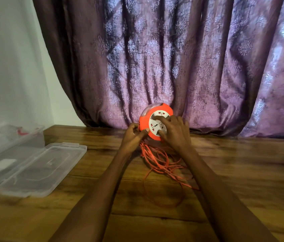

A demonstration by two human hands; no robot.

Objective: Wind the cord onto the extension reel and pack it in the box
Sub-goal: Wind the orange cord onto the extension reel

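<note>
While the extension reel stands on edge near the curtain, the right hand lies spread over its white socket face, fingers on the hub, and the left hand is closed on the orange rim where the cord enters. Most of the cord lies loose and tangled on the wooden table — winding looks barely begun. Best practice, I judge: turn the hub steadily, let the left fingers guide the strand flat, clear snags early. The clear box waits open at left, well apart.
</note>
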